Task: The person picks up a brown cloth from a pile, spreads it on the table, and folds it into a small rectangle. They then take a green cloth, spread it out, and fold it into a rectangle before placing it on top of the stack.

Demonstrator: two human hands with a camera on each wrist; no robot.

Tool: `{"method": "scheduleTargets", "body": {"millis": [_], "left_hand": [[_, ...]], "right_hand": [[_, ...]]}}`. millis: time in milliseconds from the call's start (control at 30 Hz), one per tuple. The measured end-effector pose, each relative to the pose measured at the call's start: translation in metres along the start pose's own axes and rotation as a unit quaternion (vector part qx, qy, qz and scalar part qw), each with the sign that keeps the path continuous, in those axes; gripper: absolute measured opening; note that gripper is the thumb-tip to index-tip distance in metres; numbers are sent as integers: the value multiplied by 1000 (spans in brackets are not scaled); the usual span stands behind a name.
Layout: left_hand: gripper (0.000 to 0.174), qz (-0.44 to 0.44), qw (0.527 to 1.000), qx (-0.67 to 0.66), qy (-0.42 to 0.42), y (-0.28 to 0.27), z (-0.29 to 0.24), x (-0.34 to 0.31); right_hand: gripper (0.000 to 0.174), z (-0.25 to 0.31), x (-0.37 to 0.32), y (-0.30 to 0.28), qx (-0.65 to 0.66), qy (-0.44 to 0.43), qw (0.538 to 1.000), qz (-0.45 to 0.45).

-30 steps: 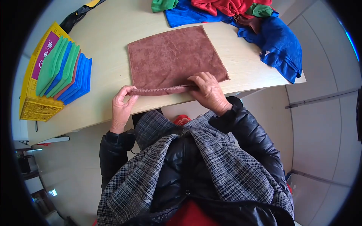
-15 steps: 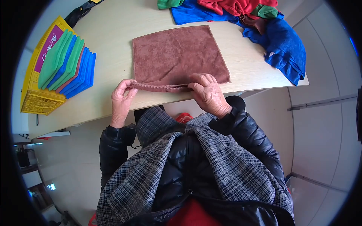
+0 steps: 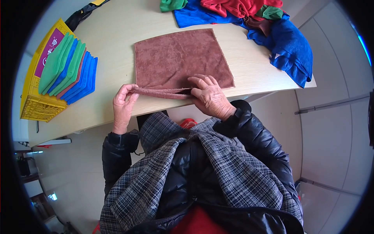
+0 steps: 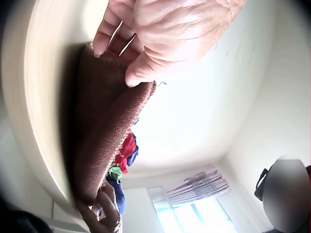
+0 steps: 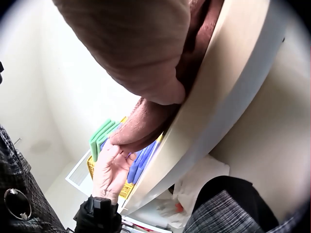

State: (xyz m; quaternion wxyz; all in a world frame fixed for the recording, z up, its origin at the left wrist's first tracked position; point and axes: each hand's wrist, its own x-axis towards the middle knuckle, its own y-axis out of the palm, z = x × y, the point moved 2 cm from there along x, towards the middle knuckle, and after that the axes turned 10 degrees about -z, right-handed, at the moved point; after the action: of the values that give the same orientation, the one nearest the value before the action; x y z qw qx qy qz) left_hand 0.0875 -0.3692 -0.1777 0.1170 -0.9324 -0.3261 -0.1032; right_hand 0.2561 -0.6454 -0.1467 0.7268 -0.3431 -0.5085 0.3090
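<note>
Head view: brown cloth on the surface, right of the yellow basket; near edge lifted. My left hand pinches that edge's basket-side end; my right hand grips it farther from the basket. Step, I judge: starting a fold. Next probably calls for carrying the edge over evenly. Mottled nap, ribbed stitching, edge gaping.

Left wrist: thumb against fingers on the cloth's basket-side corner; fabric shadowed, hem frayed.

Right wrist: my hand blocks its own fingertips, so exact hold uncertain; cloth bulges, rounded, towards the basket.
</note>
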Motion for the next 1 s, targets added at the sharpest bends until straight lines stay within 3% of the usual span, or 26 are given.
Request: {"method": "scheduleTargets", "body": {"millis": [167,433,533,633,733,933,1000], "left_hand": [[20,-5,1000,-4,-1,-4,0,1],[17,-16,1000,2,-7,-7,8,-1],[18,-1,999,26,-24,-9,12,-5],[20,56,995,71,42,-6,2,-7],[19,56,993,86,53,-2,-9,-10],[24,74,978,170,93,-1,-16,-14],[24,78,973,194,100,1,-16,-16]], "right_hand": [[18,-25,-2,-29,-38,-26,998,35],[19,-58,-33,-71,-145,12,986,84],[14,-65,-55,-77,-174,29,984,39],[20,-65,-71,-83,-150,58,986,32],[23,-64,-81,-83,-127,92,988,6],[18,-61,-64,-74,-75,155,982,-82],[16,-67,-61,-70,-82,139,985,-65]]}}
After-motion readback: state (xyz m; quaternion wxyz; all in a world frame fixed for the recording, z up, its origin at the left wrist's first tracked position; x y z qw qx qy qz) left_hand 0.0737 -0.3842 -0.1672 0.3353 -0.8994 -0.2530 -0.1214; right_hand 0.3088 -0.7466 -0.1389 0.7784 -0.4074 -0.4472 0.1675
